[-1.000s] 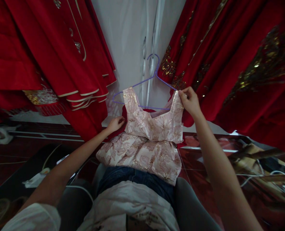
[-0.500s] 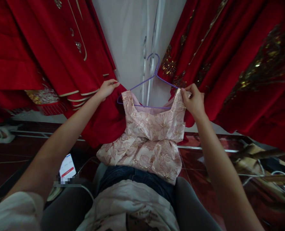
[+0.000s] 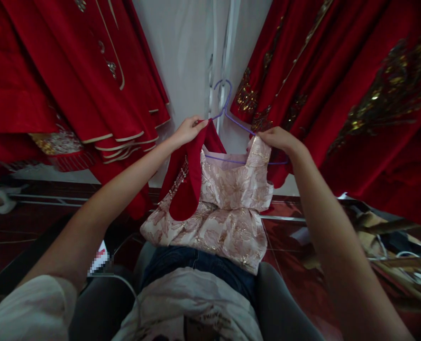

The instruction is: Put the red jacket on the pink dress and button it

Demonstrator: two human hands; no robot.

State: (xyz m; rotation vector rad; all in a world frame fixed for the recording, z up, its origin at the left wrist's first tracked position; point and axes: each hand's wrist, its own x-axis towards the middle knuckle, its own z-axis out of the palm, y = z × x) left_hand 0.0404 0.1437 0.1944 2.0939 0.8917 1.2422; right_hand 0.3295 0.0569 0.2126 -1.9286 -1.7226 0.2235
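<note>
A pale pink floral dress (image 3: 233, 187) with gold threads lies against my lap, its upper part spread over a thin purple hanger (image 3: 239, 126). My left hand (image 3: 189, 130) is closed on a red garment (image 3: 185, 206) with a beaded edge, pinching it at the hanger's left arm. That red cloth hangs down over the left side of the dress and hides its left strap. On the other side, my right hand (image 3: 277, 138) pinches the right dress strap (image 3: 258, 147) at the hanger's right arm.
Red garments (image 3: 118, 94) with pale piping hang at left, and more red cloth (image 3: 303, 94) with gold sequins hangs at right. White cabinet doors (image 3: 182, 52) stand behind. A lit phone (image 3: 100, 255) is beside my left thigh. Assorted clutter (image 3: 391, 241) lies at right.
My left hand has moved right to the hanger, bringing the red garment across the dress's left strap. My right hand has shifted slightly left, still at the right strap.
</note>
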